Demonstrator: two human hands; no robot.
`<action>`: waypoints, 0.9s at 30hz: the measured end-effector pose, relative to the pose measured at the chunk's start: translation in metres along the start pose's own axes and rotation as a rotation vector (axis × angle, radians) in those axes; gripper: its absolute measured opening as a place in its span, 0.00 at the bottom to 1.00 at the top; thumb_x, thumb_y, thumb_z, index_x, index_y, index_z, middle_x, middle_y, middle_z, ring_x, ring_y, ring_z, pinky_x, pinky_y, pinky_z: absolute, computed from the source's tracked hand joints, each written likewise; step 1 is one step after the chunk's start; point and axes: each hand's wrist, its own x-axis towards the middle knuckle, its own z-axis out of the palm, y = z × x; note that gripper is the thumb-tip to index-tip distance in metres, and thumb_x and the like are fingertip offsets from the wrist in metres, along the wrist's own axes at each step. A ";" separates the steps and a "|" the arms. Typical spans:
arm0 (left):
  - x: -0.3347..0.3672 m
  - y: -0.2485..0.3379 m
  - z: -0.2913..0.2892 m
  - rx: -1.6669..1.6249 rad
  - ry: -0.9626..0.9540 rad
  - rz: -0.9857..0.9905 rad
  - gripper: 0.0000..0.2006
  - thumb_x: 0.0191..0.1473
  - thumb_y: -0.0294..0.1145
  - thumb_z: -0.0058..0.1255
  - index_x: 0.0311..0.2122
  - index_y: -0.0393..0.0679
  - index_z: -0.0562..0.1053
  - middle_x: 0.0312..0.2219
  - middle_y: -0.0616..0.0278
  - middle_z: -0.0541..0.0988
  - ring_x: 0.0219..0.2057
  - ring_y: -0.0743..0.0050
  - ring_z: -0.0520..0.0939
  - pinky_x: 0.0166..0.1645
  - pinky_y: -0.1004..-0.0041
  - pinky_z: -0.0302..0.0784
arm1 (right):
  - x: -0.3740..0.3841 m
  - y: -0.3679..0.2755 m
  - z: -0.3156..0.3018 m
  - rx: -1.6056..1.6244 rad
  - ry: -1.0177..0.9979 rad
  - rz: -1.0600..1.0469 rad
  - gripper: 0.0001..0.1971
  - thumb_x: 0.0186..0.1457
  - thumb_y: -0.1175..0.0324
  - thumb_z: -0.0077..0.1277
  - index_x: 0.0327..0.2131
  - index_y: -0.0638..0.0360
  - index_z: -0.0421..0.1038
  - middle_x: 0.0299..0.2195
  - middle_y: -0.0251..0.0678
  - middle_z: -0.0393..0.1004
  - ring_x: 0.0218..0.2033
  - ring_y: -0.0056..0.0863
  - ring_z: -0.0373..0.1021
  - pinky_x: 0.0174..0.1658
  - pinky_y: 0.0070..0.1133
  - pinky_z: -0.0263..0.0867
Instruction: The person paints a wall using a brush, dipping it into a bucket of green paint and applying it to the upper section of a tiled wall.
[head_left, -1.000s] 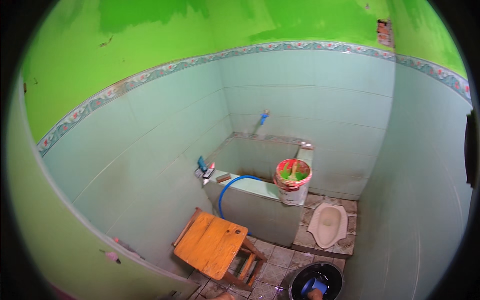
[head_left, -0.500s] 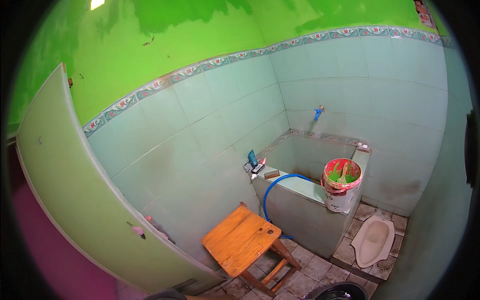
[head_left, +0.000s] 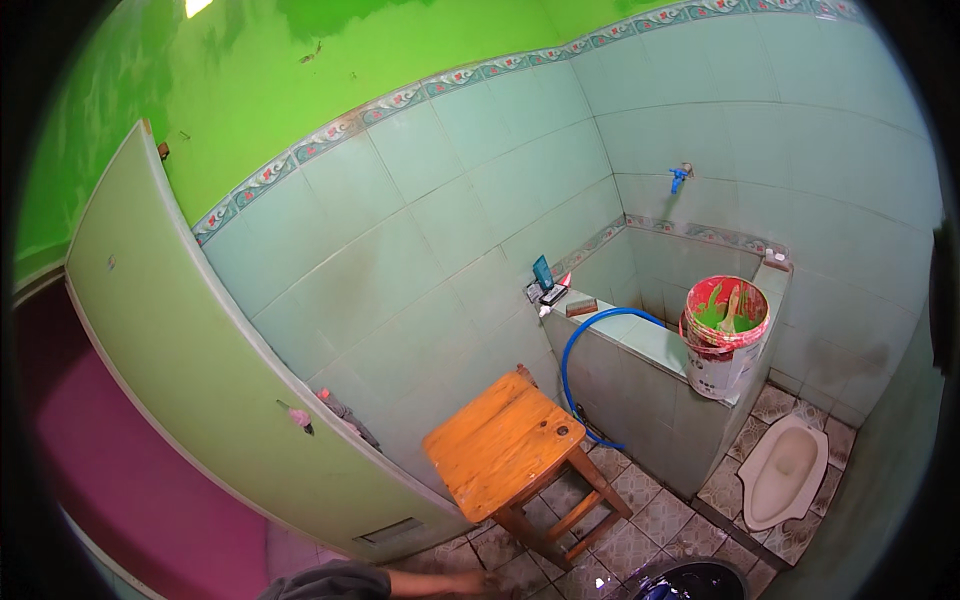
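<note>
Low in the view, my left forearm in a dark grey sleeve reaches rightward along the bottom edge. My left hand (head_left: 472, 583) is low over the tiled floor, in front of the wooden stool (head_left: 505, 435). Its fingers are too dim and cut off to show whether they hold anything. My right hand is out of view. Near the bottom right stands a dark basin (head_left: 690, 580), partly cut off. On the corner of the tiled water tank's ledge sits a paint bucket (head_left: 715, 365), red-smeared, with green paint and a paintbrush (head_left: 731, 308) inside.
The water tank (head_left: 640, 400) has a blue hose (head_left: 568, 365) draped over its ledge, beside small toiletries (head_left: 545, 285). A squat toilet (head_left: 785, 470) lies right of it. A blue tap (head_left: 679, 180) juts from the wall. At left stands an open pale-green door (head_left: 190, 350).
The view has tilted down and shifted left, so the room appears higher and further right. My left forearm and hand have come further into the picture at the bottom.
</note>
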 end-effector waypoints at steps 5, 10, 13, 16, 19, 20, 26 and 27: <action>0.034 0.014 0.016 -0.172 -0.256 -0.324 0.19 0.52 0.43 0.48 0.41 0.36 0.73 0.30 0.53 0.78 0.29 0.63 0.78 0.34 0.65 0.75 | -0.037 -0.002 -0.020 0.318 -0.127 -0.004 0.17 0.60 0.47 0.41 0.30 0.47 0.67 0.21 0.25 0.68 0.20 0.16 0.66 0.21 0.15 0.57; 0.070 0.051 0.032 -0.371 -0.346 -0.368 0.23 0.53 0.50 0.44 0.40 0.38 0.74 0.30 0.54 0.78 0.27 0.64 0.79 0.32 0.65 0.75 | -0.101 -0.030 -0.029 0.436 -0.316 -0.025 0.14 0.61 0.49 0.42 0.33 0.47 0.66 0.24 0.24 0.68 0.22 0.16 0.65 0.23 0.14 0.58; 0.105 0.084 0.034 -0.616 -0.420 -0.408 0.26 0.54 0.55 0.41 0.39 0.39 0.74 0.30 0.54 0.79 0.26 0.65 0.79 0.31 0.65 0.75 | -0.152 -0.069 -0.021 0.423 -0.455 -0.056 0.11 0.60 0.55 0.44 0.39 0.49 0.64 0.30 0.26 0.68 0.29 0.18 0.65 0.29 0.15 0.59; 0.142 0.115 0.037 -1.101 -0.525 -0.480 0.28 0.54 0.59 0.39 0.38 0.40 0.75 0.29 0.55 0.79 0.25 0.65 0.79 0.31 0.65 0.75 | -0.198 -0.105 -0.011 0.410 -0.621 -0.119 0.13 0.59 0.60 0.46 0.45 0.50 0.62 0.35 0.29 0.69 0.35 0.20 0.65 0.35 0.17 0.60; 0.167 0.133 0.033 -1.604 -0.727 -0.535 0.31 0.55 0.63 0.36 0.38 0.41 0.75 0.29 0.56 0.79 0.24 0.66 0.79 0.30 0.65 0.75 | -0.236 -0.133 0.003 0.417 -0.784 -0.200 0.18 0.58 0.65 0.48 0.51 0.51 0.60 0.41 0.31 0.69 0.41 0.22 0.65 0.42 0.18 0.61; 0.172 0.142 0.020 -1.663 -0.769 -0.566 0.32 0.55 0.65 0.35 0.38 0.41 0.75 0.29 0.56 0.79 0.24 0.66 0.79 0.29 0.65 0.75 | -0.244 -0.138 0.010 0.432 -0.830 -0.231 0.20 0.58 0.67 0.49 0.53 0.52 0.60 0.43 0.32 0.69 0.43 0.22 0.65 0.44 0.18 0.62; 0.178 0.124 0.007 -1.667 0.289 -0.680 0.22 0.58 0.52 0.44 0.37 0.40 0.74 0.28 0.59 0.79 0.26 0.73 0.78 0.27 0.74 0.75 | -0.291 -0.208 0.044 0.261 -0.871 -0.647 0.19 0.58 0.72 0.47 0.53 0.56 0.63 0.45 0.31 0.70 0.42 0.21 0.66 0.42 0.17 0.64; 0.172 0.111 -0.002 -1.677 0.190 -0.695 0.18 0.57 0.46 0.46 0.39 0.39 0.74 0.30 0.60 0.79 0.30 0.73 0.78 0.32 0.72 0.75 | -0.276 -0.214 0.057 0.290 -0.952 -0.492 0.19 0.58 0.70 0.45 0.53 0.56 0.63 0.45 0.32 0.70 0.41 0.23 0.66 0.42 0.18 0.63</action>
